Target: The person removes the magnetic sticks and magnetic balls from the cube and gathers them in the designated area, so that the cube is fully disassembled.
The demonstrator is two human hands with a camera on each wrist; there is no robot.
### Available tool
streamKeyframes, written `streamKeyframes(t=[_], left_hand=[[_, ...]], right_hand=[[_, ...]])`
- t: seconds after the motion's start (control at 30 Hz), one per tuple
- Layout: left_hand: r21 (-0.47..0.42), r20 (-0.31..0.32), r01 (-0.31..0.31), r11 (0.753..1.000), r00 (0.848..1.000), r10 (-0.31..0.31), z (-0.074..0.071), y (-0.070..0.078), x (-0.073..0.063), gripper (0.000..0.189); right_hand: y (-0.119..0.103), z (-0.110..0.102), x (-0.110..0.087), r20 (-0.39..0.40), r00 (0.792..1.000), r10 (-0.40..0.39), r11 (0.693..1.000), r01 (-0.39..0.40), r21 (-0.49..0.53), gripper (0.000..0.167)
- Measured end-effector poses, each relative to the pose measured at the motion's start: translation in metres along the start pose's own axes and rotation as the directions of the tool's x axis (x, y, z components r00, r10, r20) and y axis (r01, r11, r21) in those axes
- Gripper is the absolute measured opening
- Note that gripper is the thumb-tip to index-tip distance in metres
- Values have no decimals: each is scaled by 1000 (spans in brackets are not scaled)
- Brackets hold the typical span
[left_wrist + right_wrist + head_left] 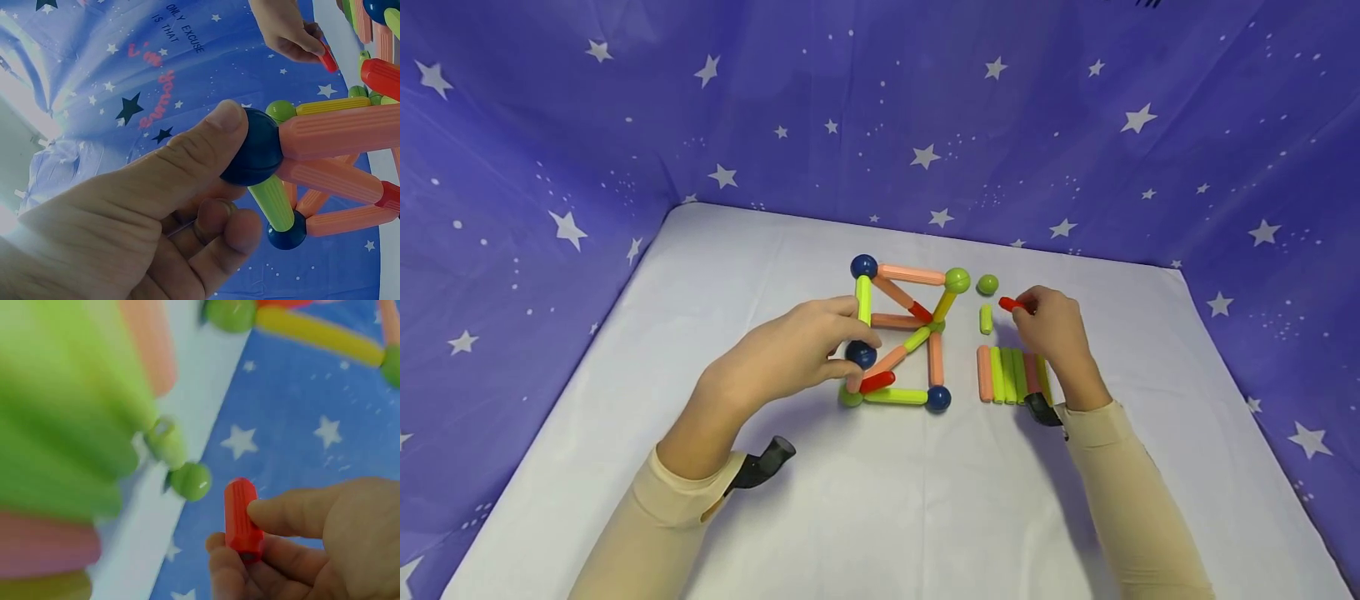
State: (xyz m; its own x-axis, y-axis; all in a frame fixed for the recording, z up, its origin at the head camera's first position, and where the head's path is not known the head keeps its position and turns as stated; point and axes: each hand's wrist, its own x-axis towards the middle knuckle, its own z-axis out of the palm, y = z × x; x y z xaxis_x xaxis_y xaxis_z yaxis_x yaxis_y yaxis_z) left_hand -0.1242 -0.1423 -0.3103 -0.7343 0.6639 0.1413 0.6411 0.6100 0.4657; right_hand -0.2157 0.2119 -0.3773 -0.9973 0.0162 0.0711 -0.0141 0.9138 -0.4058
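Observation:
A frame of ribbed sticks and balls stands on the table, its near ball green and a dark blue ball [938,398] at its near right corner. My left hand [793,350] pinches a raised dark blue ball [259,150] on the frame's left side between thumb and fingers; pink and green sticks join it. To the right of the frame, my right hand [1056,329] grips a short red stick [242,515] by thumb and fingers, held off the table. Just left of that hand lie a loose green ball [988,285] and a short green stick [987,319].
A row of long sticks [997,375] in pink, green and yellow lies below my right hand. White cloth covers the table [880,508]; a purple star-printed curtain [880,108] rises behind and at both sides. Each wrist carries a black camera mount [763,464].

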Motion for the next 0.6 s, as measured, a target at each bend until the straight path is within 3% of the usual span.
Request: streamKeyframes(t=[0.07,0.17,0.37,0.47,0.6], left_hand=[[2,3,8,1000,1000,-8,-1,-1,-1,29],[-2,2,6,1000,1000,-6,0,-1,-2,28],[-22,1,-6,1000,1000,6,2,-2,-1,28],[-22,3,-4,1000,1000,4,1,-1,-1,27],[-17,12,2,1000,1000,-2,-1,-1,0,28]], right_hand=[[6,0,8,36,999,28,999,-27,-20,25],[13,3,20,153,986,69,996,-60,-66,27],[25,11,39,383,908,167,984,-128,-124,35],[26,12,44,426,886,183,982,-148,-115,38],[26,13,47,432,882,187,982,-160,-98,40]])
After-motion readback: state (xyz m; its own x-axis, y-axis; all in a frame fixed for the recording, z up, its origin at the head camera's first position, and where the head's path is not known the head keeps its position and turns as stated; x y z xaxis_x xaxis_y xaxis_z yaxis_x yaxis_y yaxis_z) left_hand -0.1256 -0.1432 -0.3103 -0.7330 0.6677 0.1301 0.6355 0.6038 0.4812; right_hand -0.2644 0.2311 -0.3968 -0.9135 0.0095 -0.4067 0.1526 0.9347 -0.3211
